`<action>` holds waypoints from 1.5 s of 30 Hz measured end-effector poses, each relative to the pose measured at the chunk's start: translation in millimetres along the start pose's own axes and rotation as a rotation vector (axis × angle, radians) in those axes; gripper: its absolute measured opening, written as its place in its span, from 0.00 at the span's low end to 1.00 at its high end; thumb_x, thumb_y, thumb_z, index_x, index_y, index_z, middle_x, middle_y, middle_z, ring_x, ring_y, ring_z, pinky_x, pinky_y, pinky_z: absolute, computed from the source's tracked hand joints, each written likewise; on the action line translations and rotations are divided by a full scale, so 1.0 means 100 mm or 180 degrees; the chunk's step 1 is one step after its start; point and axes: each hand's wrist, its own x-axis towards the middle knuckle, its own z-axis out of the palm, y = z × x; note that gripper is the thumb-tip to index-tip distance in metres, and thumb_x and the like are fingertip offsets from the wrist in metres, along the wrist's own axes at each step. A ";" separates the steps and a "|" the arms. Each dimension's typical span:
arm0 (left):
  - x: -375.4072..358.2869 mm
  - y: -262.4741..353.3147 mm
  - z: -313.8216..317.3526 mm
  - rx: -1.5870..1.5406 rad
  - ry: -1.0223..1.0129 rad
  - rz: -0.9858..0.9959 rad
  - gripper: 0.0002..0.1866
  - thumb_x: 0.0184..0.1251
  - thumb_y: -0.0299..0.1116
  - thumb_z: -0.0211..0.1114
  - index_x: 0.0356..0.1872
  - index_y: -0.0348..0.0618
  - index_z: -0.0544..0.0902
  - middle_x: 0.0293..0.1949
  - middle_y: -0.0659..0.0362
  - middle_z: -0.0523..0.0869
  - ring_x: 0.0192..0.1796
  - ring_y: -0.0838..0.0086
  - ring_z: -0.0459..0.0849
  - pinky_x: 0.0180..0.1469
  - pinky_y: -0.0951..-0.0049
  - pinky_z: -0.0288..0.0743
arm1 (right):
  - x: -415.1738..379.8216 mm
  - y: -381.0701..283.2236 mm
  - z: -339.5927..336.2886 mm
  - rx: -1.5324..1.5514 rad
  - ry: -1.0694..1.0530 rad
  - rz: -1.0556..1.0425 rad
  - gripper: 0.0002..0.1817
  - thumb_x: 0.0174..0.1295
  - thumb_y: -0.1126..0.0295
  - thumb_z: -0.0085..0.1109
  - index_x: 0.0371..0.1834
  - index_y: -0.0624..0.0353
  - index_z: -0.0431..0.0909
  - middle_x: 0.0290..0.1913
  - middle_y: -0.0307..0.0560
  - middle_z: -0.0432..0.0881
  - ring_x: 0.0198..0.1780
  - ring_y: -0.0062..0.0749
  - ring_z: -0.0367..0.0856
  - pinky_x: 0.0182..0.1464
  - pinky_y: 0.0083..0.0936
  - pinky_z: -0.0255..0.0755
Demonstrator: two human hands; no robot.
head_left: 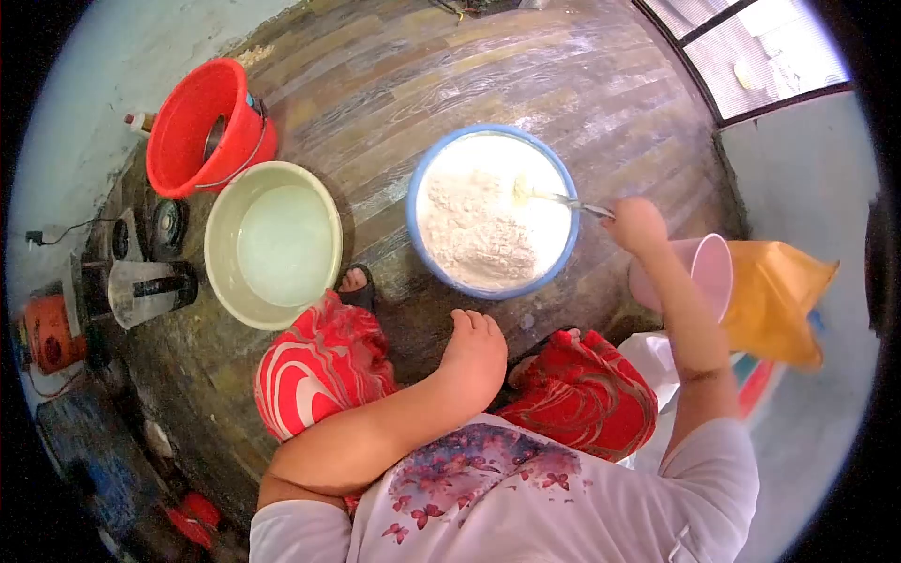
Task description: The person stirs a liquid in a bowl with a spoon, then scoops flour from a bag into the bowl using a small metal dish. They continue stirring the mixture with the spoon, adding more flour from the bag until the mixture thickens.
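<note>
In the head view, the right hand [640, 225] is closed around the handle end of a metal utensil [569, 201], its fingers wrapped with no visible gap. The utensil's long axis runs mostly sideways, pointing left and slightly away from the person. Its handle crosses the right rim of the blue bowl [419, 246], and its far end meets the white powder [481, 211] inside; the end's shape is too bright to make out.

The right forearm reaches forward and inward from the elbow, passing over a pink bucket [715, 272]. A yellow bag [777, 296] lies to the right of the grip.

The left forearm lies across the body, bringing the left hand [476, 355] between the knees, near the bowl's close side. Its fingers are together and loosely bent; its palm is hidden, so whether it holds anything cannot be told. Left of the bowl stands a cream basin [218, 253] with pale liquid.
</note>
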 end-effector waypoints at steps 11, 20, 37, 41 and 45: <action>0.04 -0.02 -0.01 -0.0014 0.0060 -0.0011 0.18 0.54 0.33 0.51 0.43 0.33 0.76 0.42 0.46 0.75 0.47 0.55 0.72 0.49 0.54 0.62 | 0.11 -0.54 0.17 0.1021 0.0133 -0.0051 0.14 0.49 0.59 0.59 0.37 0.52 0.79 0.32 0.50 0.80 0.37 0.45 0.78 0.41 0.38 0.71; 0.02 0.01 0.01 0.0065 -0.0004 -0.0050 0.18 0.53 0.33 0.52 0.43 0.32 0.76 0.42 0.46 0.75 0.47 0.55 0.72 0.49 0.54 0.62 | -0.15 -0.11 -0.40 0.0670 0.0258 -0.0056 0.12 0.48 0.60 0.59 0.36 0.48 0.80 0.30 0.51 0.79 0.34 0.46 0.78 0.38 0.38 0.72; -0.03 0.02 -0.08 0.0134 -0.0019 0.0040 0.19 0.55 0.34 0.51 0.46 0.32 0.75 0.45 0.45 0.75 0.49 0.53 0.72 0.51 0.51 0.61 | -0.24 -0.63 -0.04 0.1492 -0.0580 -0.0196 0.20 0.45 0.62 0.62 0.45 0.50 0.77 0.35 0.52 0.80 0.37 0.43 0.78 0.42 0.33 0.71; -0.09 0.01 -0.10 0.0057 -0.0031 0.0025 0.18 0.53 0.34 0.53 0.42 0.33 0.78 0.42 0.45 0.76 0.47 0.53 0.72 0.50 0.51 0.61 | -0.69 -0.59 -0.11 0.1844 -0.0690 -0.0878 0.24 0.47 0.66 0.59 0.52 0.52 0.72 0.37 0.55 0.79 0.40 0.45 0.78 0.43 0.33 0.71; -0.21 0.01 -0.18 0.0004 -0.0047 0.0192 0.19 0.51 0.34 0.55 0.42 0.32 0.78 0.42 0.44 0.76 0.48 0.53 0.72 0.50 0.49 0.60 | -0.87 -0.84 0.02 0.0648 -0.1127 -0.0837 0.28 0.51 0.68 0.52 0.59 0.54 0.63 0.40 0.56 0.78 0.44 0.47 0.76 0.45 0.36 0.70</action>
